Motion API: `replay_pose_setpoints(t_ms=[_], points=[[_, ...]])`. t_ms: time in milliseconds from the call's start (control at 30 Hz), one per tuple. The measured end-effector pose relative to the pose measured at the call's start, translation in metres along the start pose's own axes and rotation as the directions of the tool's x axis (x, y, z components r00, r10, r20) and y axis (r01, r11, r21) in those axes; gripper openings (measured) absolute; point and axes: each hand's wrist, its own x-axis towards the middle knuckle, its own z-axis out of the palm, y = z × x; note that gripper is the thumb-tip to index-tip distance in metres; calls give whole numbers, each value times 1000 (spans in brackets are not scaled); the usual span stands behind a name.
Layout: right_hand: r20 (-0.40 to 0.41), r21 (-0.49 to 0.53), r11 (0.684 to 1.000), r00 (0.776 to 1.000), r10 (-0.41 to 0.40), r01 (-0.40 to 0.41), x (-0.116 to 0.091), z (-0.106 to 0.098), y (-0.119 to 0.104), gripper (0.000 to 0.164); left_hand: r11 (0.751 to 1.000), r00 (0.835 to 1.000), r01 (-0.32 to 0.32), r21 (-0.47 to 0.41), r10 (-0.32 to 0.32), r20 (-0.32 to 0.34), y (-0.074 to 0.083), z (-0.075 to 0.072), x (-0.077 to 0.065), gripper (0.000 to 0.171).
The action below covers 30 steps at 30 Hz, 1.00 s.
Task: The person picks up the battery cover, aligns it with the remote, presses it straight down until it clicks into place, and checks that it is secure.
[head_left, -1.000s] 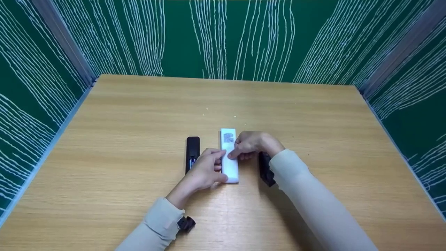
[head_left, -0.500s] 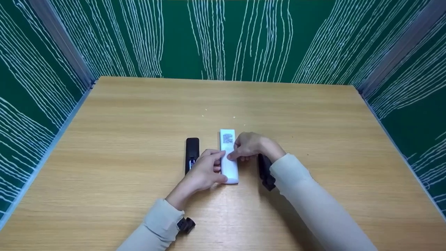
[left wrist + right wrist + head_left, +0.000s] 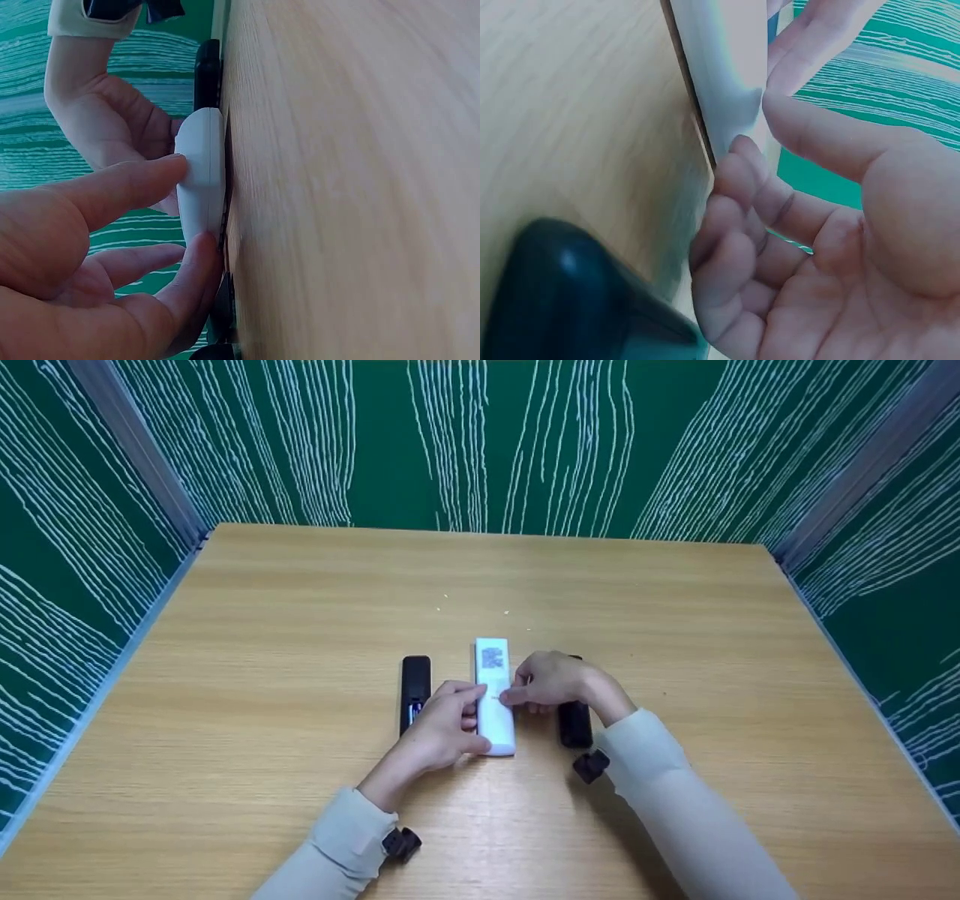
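Observation:
A white remote control (image 3: 495, 727) lies back side up on the table, a grey printed label near its far end. My left hand (image 3: 441, 729) holds it from the left, thumb at the near end and fingers along the side; the left wrist view shows the white remote control (image 3: 201, 180) between thumb and fingertip. From the right, my right hand (image 3: 553, 679) has its thumb tip on the remote's back near the right edge. Its other fingers curl against that side, as the right wrist view shows beside the white remote control (image 3: 724, 67).
Left of the hands lies a black remote control (image 3: 415, 679), its battery compartment uncovered with batteries showing. Another black remote control (image 3: 575, 726) is partly under my right hand. Small white crumbs (image 3: 506, 613) dot the wooden table (image 3: 300, 607). Green panels (image 3: 390, 442) with white lines surround it.
My right hand has shifted rightward, its thumb sliding from the middle of the white remote's back toward the right edge. More of the right black remote shows. My left hand stays put.

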Motion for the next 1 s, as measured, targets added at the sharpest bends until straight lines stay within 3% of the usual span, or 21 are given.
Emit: replay_pose_setpoints(t_ms=[367, 667, 1000], points=[[-31, 36, 997, 998, -62, 64, -14, 4, 6, 32, 1000, 1000, -10, 17, 11, -9, -2, 1, 1, 86], [-61, 98, 993, 996, -59, 64, -18, 14, 7, 33, 1000, 1000, 1, 21, -1, -7, 0, 0, 0, 85], [-79, 102, 993, 995, -57, 65, -15, 23, 5, 30, 1000, 1000, 7, 15, -7, -5, -1, 0, 0, 87]])
